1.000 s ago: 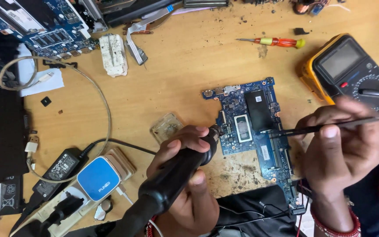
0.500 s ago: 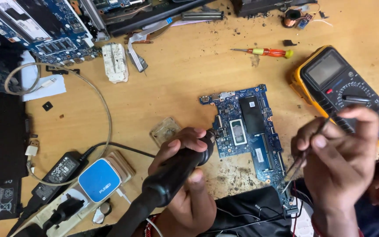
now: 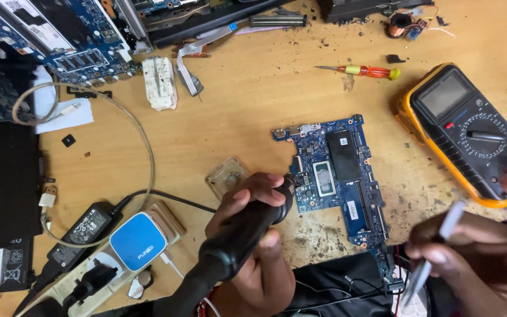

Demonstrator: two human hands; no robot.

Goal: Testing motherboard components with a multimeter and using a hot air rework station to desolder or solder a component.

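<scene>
A: It's a worn wooden workbench (image 3: 253, 111), scratched and speckled with dark burnt crumbs, crowded with electronics. What are the hands doing?

B: The left hand (image 3: 253, 246) is closed around a thick black hot-air handle (image 3: 236, 243), fingers wrapped right round it, with the nozzle end pointing at the left edge of the small blue circuit board (image 3: 338, 176). That board lies flat just beyond the left hand's fingertips, between the two hands and a little farther from the person.

A: And the right?

B: The right hand (image 3: 470, 258) is at the near right corner, fingers pinched shut on slim metal tweezers (image 3: 435, 249), blurred, with the tips slanting down toward the near end of the board. Whether they touch it, I cannot tell.

A: What surrounds them?

B: Beyond the right hand sits a yellow-cased multimeter (image 3: 465, 129). Farther out from both hands lies a red and yellow screwdriver (image 3: 362, 71). Left of the left hand is a blue and white adapter (image 3: 138, 240) on a power strip, with a black charger brick (image 3: 83, 232) beside it. A small clear plastic piece (image 3: 225, 175) rests just beyond the left hand's knuckles. A larger blue board (image 3: 60, 38) lies at the far left corner.
</scene>
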